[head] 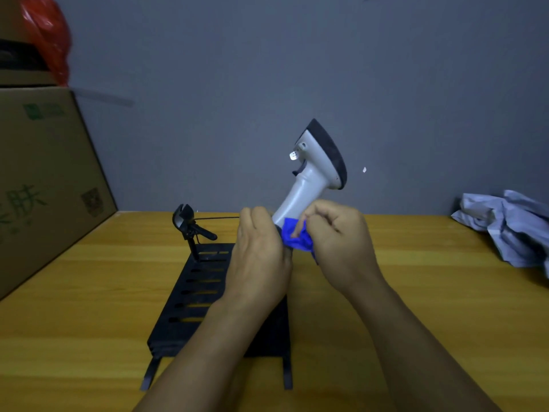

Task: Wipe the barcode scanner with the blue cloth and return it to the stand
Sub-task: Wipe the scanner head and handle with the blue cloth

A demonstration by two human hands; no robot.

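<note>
A grey-white barcode scanner (315,171) with a dark head stands upright in the air above the table, head up and tilted right. My left hand (260,257) grips the bottom of its handle. My right hand (338,236) holds a crumpled blue cloth (297,237) pressed against the lower handle. The black stand (190,226) with its forked cradle rises behind and left of my hands, fixed to a slotted black base (193,292). The cradle holds nothing. A thin black cable runs from the stand area toward my left hand.
The wooden table (386,322) carries a large cardboard box (44,179) at the left, with a red plastic bag (47,37) on top. A crumpled light-blue garment (511,227) lies at the right edge. A grey wall is behind.
</note>
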